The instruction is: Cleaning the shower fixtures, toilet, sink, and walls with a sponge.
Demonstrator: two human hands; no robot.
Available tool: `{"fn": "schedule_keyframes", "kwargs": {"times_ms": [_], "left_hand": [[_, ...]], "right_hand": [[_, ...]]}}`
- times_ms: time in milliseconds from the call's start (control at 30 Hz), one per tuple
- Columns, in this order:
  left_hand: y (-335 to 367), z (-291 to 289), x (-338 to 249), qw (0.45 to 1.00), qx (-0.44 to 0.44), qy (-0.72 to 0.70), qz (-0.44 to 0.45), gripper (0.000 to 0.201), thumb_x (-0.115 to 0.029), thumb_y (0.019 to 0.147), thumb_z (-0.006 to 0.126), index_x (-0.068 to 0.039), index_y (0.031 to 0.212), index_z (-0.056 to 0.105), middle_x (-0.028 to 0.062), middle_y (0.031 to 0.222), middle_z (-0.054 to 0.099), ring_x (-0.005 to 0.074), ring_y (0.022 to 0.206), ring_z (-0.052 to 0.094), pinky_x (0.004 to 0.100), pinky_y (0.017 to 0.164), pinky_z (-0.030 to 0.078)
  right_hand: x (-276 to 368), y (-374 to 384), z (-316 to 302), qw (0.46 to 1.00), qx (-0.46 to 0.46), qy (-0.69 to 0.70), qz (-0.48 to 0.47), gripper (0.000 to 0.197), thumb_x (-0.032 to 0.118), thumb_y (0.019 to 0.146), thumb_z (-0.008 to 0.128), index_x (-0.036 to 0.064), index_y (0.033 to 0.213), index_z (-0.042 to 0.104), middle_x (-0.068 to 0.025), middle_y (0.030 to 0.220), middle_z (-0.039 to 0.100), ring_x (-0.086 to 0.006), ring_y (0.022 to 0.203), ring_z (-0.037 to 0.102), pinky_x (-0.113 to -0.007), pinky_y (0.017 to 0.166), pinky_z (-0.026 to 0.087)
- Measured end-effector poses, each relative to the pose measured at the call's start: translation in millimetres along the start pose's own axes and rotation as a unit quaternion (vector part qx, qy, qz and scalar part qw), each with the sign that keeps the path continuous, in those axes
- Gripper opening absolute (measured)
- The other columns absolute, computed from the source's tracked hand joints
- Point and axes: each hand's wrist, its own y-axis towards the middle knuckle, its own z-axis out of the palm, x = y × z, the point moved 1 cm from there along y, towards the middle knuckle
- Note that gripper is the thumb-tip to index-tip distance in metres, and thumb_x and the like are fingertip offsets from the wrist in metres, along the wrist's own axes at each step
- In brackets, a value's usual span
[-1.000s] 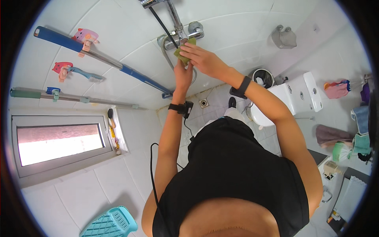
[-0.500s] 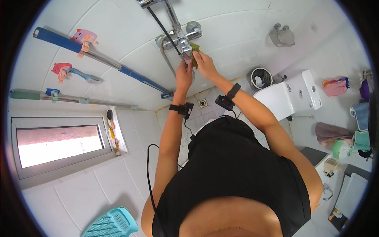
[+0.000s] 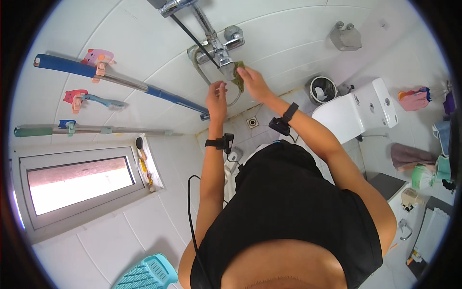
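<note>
In the head view, the one view here, the work in hand looks to be wiping the chrome shower mixer [image 3: 222, 54] on the tiled wall, at its lower end. The green cloth [image 3: 239, 77] is there, just beside the end of the mixer; the right hand [image 3: 254, 85] has it pinched between thumb and fingers, a narrow grip. The left hand [image 3: 217, 102] is raised below the mixer, fingers loosely curled; I see nothing in it, but its palm is turned out of sight, so I cannot tell whether that grip is empty. As I judge it, more wiping would call for the cloth pressed against the metal, with the left hand clear of the hose [image 3: 198, 72] or steadying the fitting. A pale part at the mixer's tip is partly covered and too blurred to name, and whether the cloth touches it is unclear. The left arm covers the foot of the blue pole [image 3: 175, 98]. The upper edge cuts off the top of the fixture, and the lower edge crops the turquoise basket [image 3: 149, 272].
</note>
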Motion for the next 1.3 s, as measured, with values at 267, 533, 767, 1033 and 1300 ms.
{"fn": "schedule_keyframes", "kwargs": {"times_ms": [267, 533, 767, 1033, 1300], "left_hand": [[-1.4, -5.0, -22.9, 0.997, -0.019, -0.051, 0.063, 0.025, -0.020, 0.109, 0.066, -0.001, 0.125, 0.070, 0.0096, 0.111, 0.080, 0.0190, 0.101, 0.076, 0.0339, 0.089, 0.060], [-4.0, -5.5, -39.4, 0.996, -0.027, -0.046, 0.070, 0.025, -0.018, 0.105, 0.072, -0.001, 0.124, 0.071, 0.0121, 0.106, 0.079, 0.0201, 0.096, 0.077, 0.0347, 0.086, 0.060], [-7.3, -13.3, -26.9, 0.995, -0.027, -0.064, 0.068, 0.029, -0.021, 0.107, 0.070, -0.001, 0.128, 0.070, 0.0134, 0.112, 0.079, 0.0194, 0.100, 0.076, 0.0346, 0.090, 0.059], [-27.4, -23.4, -16.0, 0.994, -0.049, -0.078, 0.057, 0.027, -0.017, 0.106, 0.069, -0.004, 0.128, 0.072, 0.0158, 0.109, 0.080, 0.0236, 0.092, 0.076, 0.0362, 0.084, 0.060], [-79.6, -5.4, 0.6, 0.990, -0.108, -0.081, 0.038, 0.022, -0.017, 0.105, 0.068, -0.004, 0.123, 0.074, 0.0120, 0.109, 0.080, 0.0233, 0.093, 0.076, 0.0358, 0.085, 0.061]], "right_hand": [[65.1, -11.4, 4.6, 0.938, -0.092, -0.164, -0.293, 0.037, 0.005, 0.096, 0.075, 0.0049, 0.132, 0.074, -0.0093, 0.120, 0.068, -0.0198, 0.094, 0.065, -0.033, 0.083, 0.055], [62.9, 27.6, 6.6, 0.959, -0.003, -0.170, -0.229, 0.048, -0.004, 0.078, 0.083, 0.0117, 0.123, 0.077, -0.0043, 0.113, 0.063, -0.0180, 0.086, 0.059, -0.031, 0.079, 0.052], [59.9, 41.2, 8.0, 0.972, 0.059, -0.161, -0.163, 0.036, 0.000, 0.081, 0.086, 0.0076, 0.116, 0.077, -0.0017, 0.106, 0.065, -0.0113, 0.087, 0.061, -0.027, 0.078, 0.053], [39.4, 54.8, -9.0, 0.976, 0.101, -0.106, -0.164, 0.028, 0.008, 0.092, 0.084, 0.0006, 0.119, 0.076, -0.0062, 0.111, 0.074, -0.0147, 0.100, 0.067, -0.030, 0.094, 0.055], [60.1, 45.1, 21.7, 0.947, 0.094, -0.252, -0.178, 0.030, 0.006, 0.097, 0.075, 0.0022, 0.127, 0.074, -0.0128, 0.125, 0.072, -0.0249, 0.121, 0.066, -0.037, 0.102, 0.053]]}}
